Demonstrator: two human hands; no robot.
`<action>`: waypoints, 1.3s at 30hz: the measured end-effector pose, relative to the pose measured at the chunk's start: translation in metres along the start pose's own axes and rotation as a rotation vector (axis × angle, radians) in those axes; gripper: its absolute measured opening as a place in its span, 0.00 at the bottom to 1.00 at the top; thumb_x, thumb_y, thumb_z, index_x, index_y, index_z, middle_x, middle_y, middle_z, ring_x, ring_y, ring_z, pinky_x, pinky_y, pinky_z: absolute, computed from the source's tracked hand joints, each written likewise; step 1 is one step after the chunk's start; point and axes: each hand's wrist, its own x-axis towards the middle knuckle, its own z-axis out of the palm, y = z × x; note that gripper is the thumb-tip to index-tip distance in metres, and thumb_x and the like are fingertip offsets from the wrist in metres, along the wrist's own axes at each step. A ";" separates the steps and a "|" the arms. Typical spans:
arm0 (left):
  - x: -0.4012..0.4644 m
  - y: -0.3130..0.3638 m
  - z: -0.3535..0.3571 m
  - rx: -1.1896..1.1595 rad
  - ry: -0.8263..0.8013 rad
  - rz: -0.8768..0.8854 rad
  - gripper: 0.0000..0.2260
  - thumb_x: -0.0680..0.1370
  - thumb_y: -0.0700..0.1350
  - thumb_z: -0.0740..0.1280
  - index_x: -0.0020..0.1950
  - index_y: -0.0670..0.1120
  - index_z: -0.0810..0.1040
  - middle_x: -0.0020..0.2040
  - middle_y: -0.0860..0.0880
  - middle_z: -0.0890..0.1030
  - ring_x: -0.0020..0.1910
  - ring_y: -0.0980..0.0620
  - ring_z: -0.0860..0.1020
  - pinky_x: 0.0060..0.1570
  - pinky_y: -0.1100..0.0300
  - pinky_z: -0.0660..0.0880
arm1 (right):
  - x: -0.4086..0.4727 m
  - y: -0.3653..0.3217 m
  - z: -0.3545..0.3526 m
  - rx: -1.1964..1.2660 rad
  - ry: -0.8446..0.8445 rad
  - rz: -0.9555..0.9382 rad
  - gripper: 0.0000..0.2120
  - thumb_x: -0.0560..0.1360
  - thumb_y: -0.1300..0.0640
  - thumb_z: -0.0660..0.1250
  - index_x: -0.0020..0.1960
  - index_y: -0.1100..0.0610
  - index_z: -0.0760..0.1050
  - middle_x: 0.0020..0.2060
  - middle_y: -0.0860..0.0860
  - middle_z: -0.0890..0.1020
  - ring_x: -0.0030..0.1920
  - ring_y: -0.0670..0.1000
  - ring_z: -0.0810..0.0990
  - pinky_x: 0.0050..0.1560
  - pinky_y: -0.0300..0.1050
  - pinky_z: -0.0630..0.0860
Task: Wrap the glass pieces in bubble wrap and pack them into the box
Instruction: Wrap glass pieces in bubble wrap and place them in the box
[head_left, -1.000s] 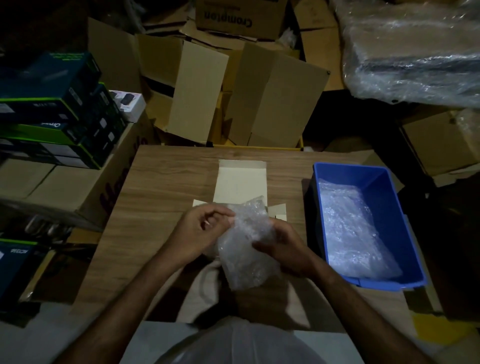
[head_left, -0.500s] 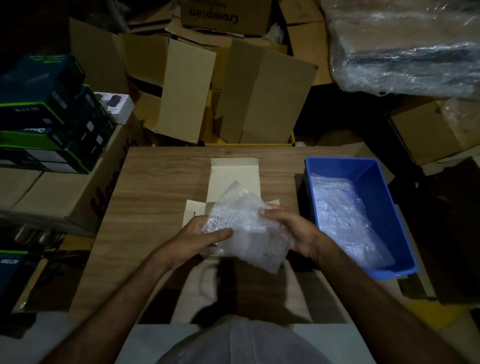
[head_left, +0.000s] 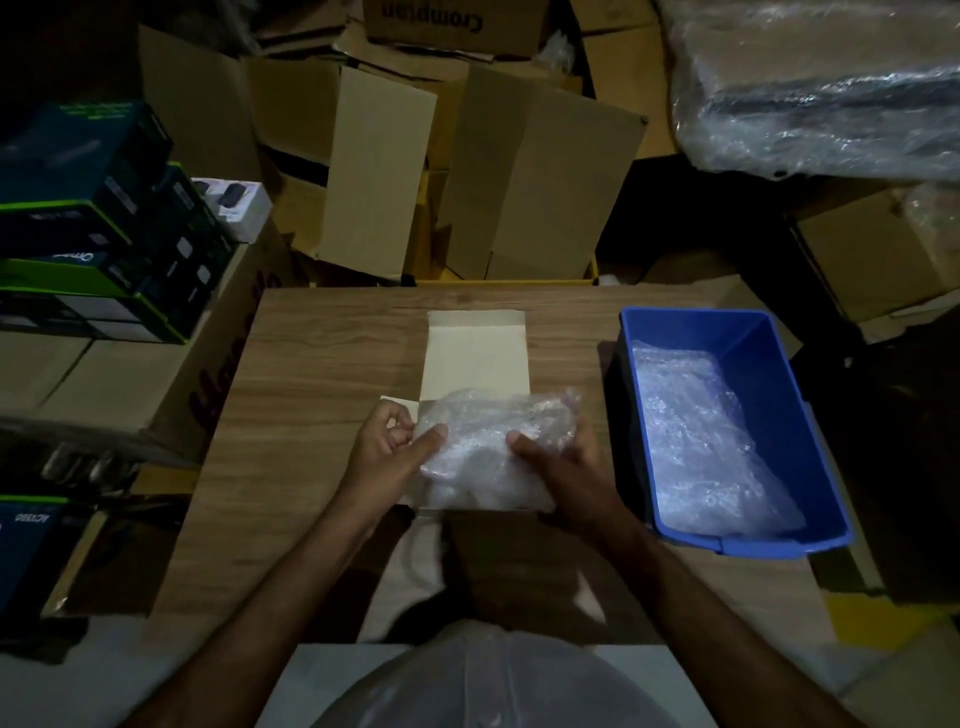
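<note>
Both hands are holding a bubble-wrap bundle (head_left: 493, 447) in the middle of the frame, over the open box (head_left: 475, 358). The bundle is lying sideways, long side running left to right. The left hand (head_left: 389, 449) is pinching its left end; the right hand (head_left: 558, 467) is gripping its right end.

A wooden table (head_left: 322, 384) fills the middle of the view. Behind its far edge stand several open brown cartons (head_left: 540, 176), flaps up, one at the top printed with upside-down lettering (head_left: 431, 21). At the left, dark blue and green retail boxes (head_left: 98, 228) are stacked on a large brown carton (head_left: 130, 384), with a small white box (head_left: 234, 205) just beside the stack. At the upper right lies a bulky load covered in clear plastic film (head_left: 821, 88); what it covers is too dim to tell. More brown cartons (head_left: 878, 249) sit below it.
</note>
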 end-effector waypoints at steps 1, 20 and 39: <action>0.000 0.002 -0.002 -0.036 -0.084 -0.037 0.12 0.77 0.37 0.73 0.54 0.48 0.73 0.46 0.47 0.88 0.41 0.55 0.86 0.35 0.64 0.79 | 0.000 -0.004 0.000 -0.049 0.006 -0.076 0.35 0.73 0.62 0.77 0.69 0.36 0.65 0.57 0.45 0.84 0.57 0.54 0.86 0.49 0.52 0.84; 0.040 0.012 -0.023 0.744 -0.314 0.240 0.06 0.75 0.49 0.77 0.49 0.49 0.85 0.53 0.53 0.79 0.53 0.60 0.77 0.52 0.60 0.75 | 0.014 -0.012 -0.008 -0.740 -0.124 -0.211 0.06 0.74 0.49 0.76 0.40 0.49 0.82 0.42 0.46 0.80 0.40 0.38 0.81 0.34 0.34 0.75; 0.120 -0.009 -0.005 0.359 -0.778 -0.178 0.12 0.82 0.40 0.65 0.59 0.46 0.86 0.62 0.53 0.83 0.58 0.58 0.82 0.53 0.63 0.80 | 0.001 0.054 -0.003 -0.827 0.239 -0.407 0.06 0.77 0.61 0.72 0.51 0.57 0.86 0.48 0.45 0.81 0.49 0.46 0.82 0.50 0.46 0.81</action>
